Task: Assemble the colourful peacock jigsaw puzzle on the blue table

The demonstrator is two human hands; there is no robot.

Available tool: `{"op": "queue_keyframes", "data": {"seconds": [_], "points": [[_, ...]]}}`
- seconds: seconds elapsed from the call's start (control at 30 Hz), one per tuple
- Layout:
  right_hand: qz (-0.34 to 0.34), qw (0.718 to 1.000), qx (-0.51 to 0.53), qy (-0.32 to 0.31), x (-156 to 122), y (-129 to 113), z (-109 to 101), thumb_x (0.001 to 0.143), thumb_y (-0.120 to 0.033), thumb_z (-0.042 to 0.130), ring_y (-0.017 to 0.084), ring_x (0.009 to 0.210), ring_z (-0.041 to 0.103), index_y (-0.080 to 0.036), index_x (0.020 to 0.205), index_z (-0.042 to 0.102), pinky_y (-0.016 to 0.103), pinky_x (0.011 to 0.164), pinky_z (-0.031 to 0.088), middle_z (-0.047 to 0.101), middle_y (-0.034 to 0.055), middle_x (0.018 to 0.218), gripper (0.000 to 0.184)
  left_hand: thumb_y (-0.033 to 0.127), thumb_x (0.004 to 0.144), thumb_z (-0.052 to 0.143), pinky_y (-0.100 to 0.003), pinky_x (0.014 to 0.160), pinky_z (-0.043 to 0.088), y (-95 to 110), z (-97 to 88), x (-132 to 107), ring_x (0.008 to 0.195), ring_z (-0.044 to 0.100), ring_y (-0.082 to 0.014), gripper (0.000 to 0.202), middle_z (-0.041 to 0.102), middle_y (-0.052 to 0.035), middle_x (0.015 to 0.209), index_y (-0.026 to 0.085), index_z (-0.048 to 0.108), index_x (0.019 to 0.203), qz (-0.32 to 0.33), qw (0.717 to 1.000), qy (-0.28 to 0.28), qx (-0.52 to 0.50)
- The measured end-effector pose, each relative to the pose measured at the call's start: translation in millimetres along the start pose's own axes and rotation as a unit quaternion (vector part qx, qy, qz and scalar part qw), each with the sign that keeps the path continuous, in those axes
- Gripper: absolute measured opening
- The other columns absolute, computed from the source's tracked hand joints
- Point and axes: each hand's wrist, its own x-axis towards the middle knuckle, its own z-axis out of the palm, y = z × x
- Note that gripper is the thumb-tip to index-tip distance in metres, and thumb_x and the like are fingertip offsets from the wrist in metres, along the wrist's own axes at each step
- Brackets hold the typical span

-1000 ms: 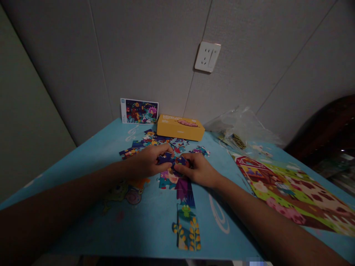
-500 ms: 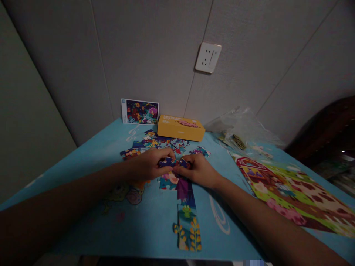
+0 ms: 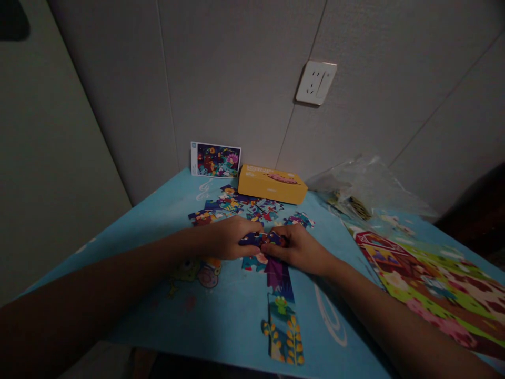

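Observation:
My left hand (image 3: 232,237) is closed, with a dark blue jigsaw piece (image 3: 251,239) pinched between thumb and fingers. Close against it, my right hand (image 3: 302,248) grips another dark purple-blue piece (image 3: 276,238). The two pieces meet edge to edge between my thumbs; whether they interlock I cannot tell. Just below lies a joined strip of puzzle (image 3: 281,305), with a frog and yellow leaves, running toward the table's front edge. Several loose puzzle pieces (image 3: 226,199) are scattered beyond my hands, partly hidden by them.
A yellow box (image 3: 272,185) lies near the wall beside an upright picture card (image 3: 219,160). On the right are a clear plastic bag (image 3: 366,181) with pieces inside and a farm-scene puzzle (image 3: 430,284). A light blue patterned cover (image 3: 150,226) spreads over the table.
The view has swung left, so everything sits further right in the picture. Both hands stay together over the puzzle, still gripping their pieces.

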Motion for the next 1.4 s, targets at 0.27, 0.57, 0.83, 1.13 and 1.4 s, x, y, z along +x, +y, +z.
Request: {"op": "queue_keyframes", "data": {"seconds": [0.27,0.57,0.83,1.13,1.4], "points": [[-0.012,1.000,-0.015,-0.007,-1,-5,-1,0.078,-0.029,0.059,0.007,0.050,0.033,-0.016,0.068,0.056,0.022,0.047,0.025,0.040,-0.0054,0.055,0.017,0.030,0.085,0.057,-0.026,0.069,0.039,-2,2.7,1,0.078,0.061,-0.0177,0.016,0.066,-0.0046,0.083,0.016,0.060,0.092,0.011,1.000,0.021,0.016],[-0.019,0.998,-0.018,0.051,-1,-8,0,0.080,-0.030,0.058,0.009,0.057,0.042,-0.014,0.074,0.061,0.022,0.053,0.031,0.050,-0.0027,0.062,0.017,0.031,0.083,0.059,-0.022,0.064,0.038,-4,0.9,1,0.070,0.058,-0.0141,0.018,0.065,-0.0026,0.078,0.015,0.063,0.091,-0.023,0.998,0.037,-0.034],[-0.027,0.999,0.007,0.036,-2,-7,-2,0.081,-0.032,0.056,0.008,0.054,0.035,-0.014,0.070,0.056,0.022,0.050,0.027,0.042,-0.0042,0.058,0.021,0.028,0.082,0.057,-0.021,0.059,0.036,1,0.8,3,0.063,0.052,-0.0107,0.015,0.059,0.0017,0.068,0.014,0.062,0.081,-0.057,0.993,0.066,-0.076],[-0.029,0.999,0.003,0.028,-3,-11,-3,0.079,-0.030,0.057,0.008,0.051,0.031,-0.016,0.063,0.050,0.021,0.047,0.024,0.037,-0.0051,0.054,0.022,0.028,0.082,0.057,-0.022,0.060,0.037,4,-0.3,3,0.064,0.054,-0.0109,0.016,0.062,0.0007,0.068,0.014,0.065,0.082,-0.061,0.991,0.076,-0.090],[-0.018,0.998,0.018,0.059,-2,-5,0,0.081,-0.033,0.056,0.008,0.052,0.035,-0.014,0.066,0.055,0.022,0.049,0.028,0.043,-0.0036,0.056,0.024,0.028,0.080,0.060,-0.021,0.059,0.037,3,0.1,3,0.062,0.052,-0.0097,0.015,0.059,0.0019,0.067,0.013,0.062,0.078,-0.048,0.992,0.085,-0.086]]}}
